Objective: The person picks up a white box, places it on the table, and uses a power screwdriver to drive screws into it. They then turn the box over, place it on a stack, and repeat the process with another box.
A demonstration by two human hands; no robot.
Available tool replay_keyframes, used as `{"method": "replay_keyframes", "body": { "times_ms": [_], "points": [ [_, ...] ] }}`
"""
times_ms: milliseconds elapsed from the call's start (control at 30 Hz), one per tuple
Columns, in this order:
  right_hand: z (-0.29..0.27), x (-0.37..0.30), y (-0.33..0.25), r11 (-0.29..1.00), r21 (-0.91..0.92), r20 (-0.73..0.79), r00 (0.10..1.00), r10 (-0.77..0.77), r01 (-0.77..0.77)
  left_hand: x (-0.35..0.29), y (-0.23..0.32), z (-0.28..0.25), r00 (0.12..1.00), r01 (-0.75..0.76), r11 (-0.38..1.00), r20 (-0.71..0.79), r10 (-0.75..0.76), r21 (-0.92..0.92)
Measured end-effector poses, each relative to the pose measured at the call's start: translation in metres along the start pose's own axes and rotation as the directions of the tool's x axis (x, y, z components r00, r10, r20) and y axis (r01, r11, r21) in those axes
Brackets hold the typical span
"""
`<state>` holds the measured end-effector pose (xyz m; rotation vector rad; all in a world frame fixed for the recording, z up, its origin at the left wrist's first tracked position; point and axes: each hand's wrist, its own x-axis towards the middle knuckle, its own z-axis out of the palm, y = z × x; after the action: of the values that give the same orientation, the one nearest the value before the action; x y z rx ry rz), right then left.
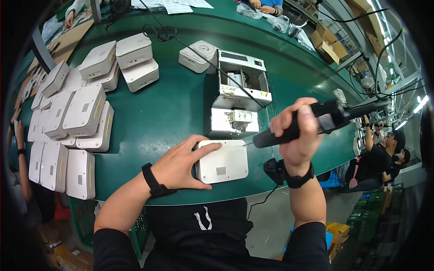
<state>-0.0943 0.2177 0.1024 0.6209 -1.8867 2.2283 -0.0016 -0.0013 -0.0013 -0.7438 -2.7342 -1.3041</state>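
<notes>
A white plastic device housing (233, 160) with rounded corners and a small vent grid lies flat at the table's front edge. Around its left side my left hand (183, 162) is curled, thumb at the near edge and index finger across the top. My right hand (300, 131) grips a black electric screwdriver (282, 133), held nearly level. Its thin bit points left and meets the housing near the far right corner; whether it sits in a screw hole I cannot tell. Just beyond the housing stands a white metal screw feeder (239, 86) with an open top bay.
Stacks of similar white housings (86, 108) fill the left of the green table (158, 108). One more housing (197, 56) lies beyond, left of the feeder. A black cable (194, 52) hangs across the feeder. Other people (375, 153) work at the right and far side.
</notes>
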Motion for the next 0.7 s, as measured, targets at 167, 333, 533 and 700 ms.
{"method": "replay_keyframes", "body": {
  "times_ms": [167,333,533,700],
  "points": [
    [-0.01,-0.004,0.01,0.997,0.072,0.0,1.0,0.017,-0.017,0.001,0.001,0.001,1.0,-0.002,1.0,-0.008,0.001,-0.018],
    [-0.01,-0.001,0.016,0.996,0.084,0.019,1.0,-0.005,0.003,0.0,0.002,-0.002,1.0,0.013,1.0,-0.003,-0.013,-0.014],
    [-0.016,0.001,0.006,0.994,0.103,-0.014,0.999,0.046,-0.044,0.003,0.014,-0.014,0.999,0.013,0.999,0.037,-0.014,0.035],
    [-0.056,-0.019,-0.014,0.965,0.231,-0.197,0.977,-0.078,0.123,0.015,-0.026,-0.062,0.959,0.222,0.833,-0.041,-0.281,-0.507]
  ]
}}
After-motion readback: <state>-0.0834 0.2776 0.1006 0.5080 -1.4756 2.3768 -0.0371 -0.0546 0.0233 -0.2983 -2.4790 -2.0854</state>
